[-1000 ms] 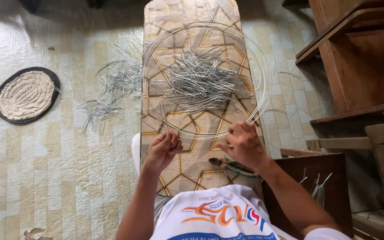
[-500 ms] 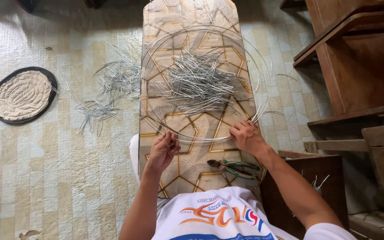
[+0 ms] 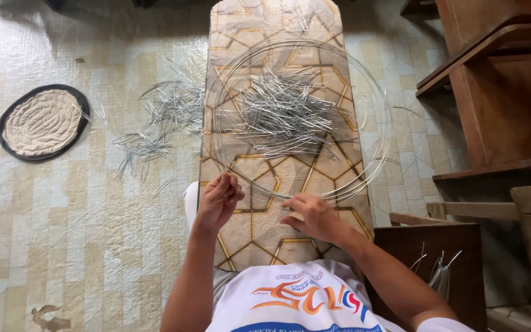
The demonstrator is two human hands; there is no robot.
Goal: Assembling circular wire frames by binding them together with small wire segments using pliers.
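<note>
**Springy wire hoop pinched at its near edge**

Pale tiled floor (image 3: 62,233) all round, and down the middle runs a narrow table (image 3: 259,240) with a gold star pattern, wooden shelving off to one side. On that table lies a big wire hoop (image 3: 376,92), several thin turns coiled together, and its near arc passes right under both hands. Left hand (image 3: 217,200): fingers (image 3: 228,183) bunched together, tips closed on the wire at the hoop's near edge. Right hand (image 3: 311,216): knuckles up, fingers curled down over the same arc just beside the left; whether they truly grip it is hidden.

Beyond the fingertips, inside the hoop, sits a heap of short wire pieces (image 3: 284,114). More loose pieces (image 3: 161,120) lie scattered on the floor out past the left fingers, and further out a round dark-rimmed mat (image 3: 43,122).

My read: that hoop is light, thin and springy, likely to flex and spring apart if held at one point, and slick bare metal too. Two pinches spread along the arc look the safest hold, minding any sharp cut ends.
</note>
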